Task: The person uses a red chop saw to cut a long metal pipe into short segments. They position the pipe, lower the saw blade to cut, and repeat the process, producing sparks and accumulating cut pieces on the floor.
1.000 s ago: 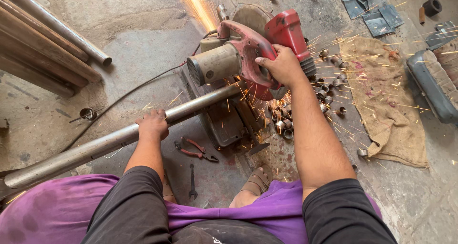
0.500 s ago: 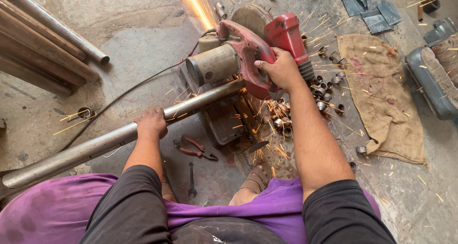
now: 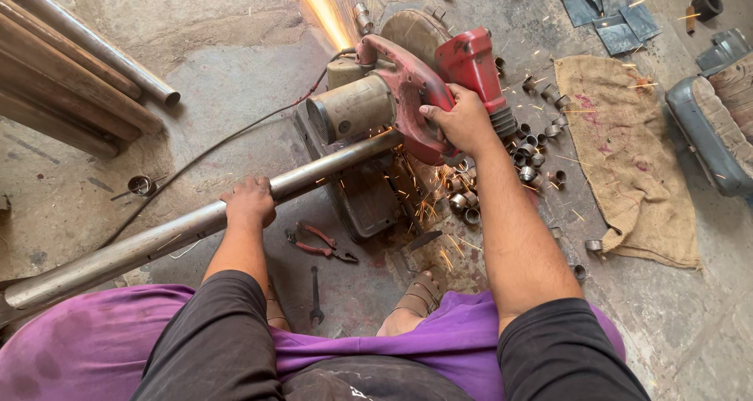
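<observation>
A cut through a long grey steel pipe (image 3: 188, 228) was in hand. The red chop saw with its grey motor housing (image 3: 392, 103) had been pressed down by its red handle, around which the right hand (image 3: 463, 122) was clamped. A bright jet of orange sparks (image 3: 325, 9) was thrown up and away from the blade, and smaller sparks were scattered below the pipe near the base of the saw. The pipe lay slantwise across the saw's dark bed, reaching from the lower left corner of the view up under the motor, and was held steady by the left hand (image 3: 249, 201), whose fingers were closed over its top.

The cut was judged to be under way and not finished, since no piece was seen to have parted. The next move was judged to call for steady downward pressure on the handle and a firm hold on the pipe, so that it could not roll or creep along the bed.

Short cut steel rings (image 3: 529, 154) lay heaped just beside the saw, near a brown burlap sack (image 3: 627, 150). Red-handled pliers (image 3: 318, 244) lay on the concrete floor (image 3: 220, 56) between the knees.

Compared with the earlier frames, the saw head was seen slightly lower and nearer the pipe, both grips were unchanged, and the spark jet persisted.
</observation>
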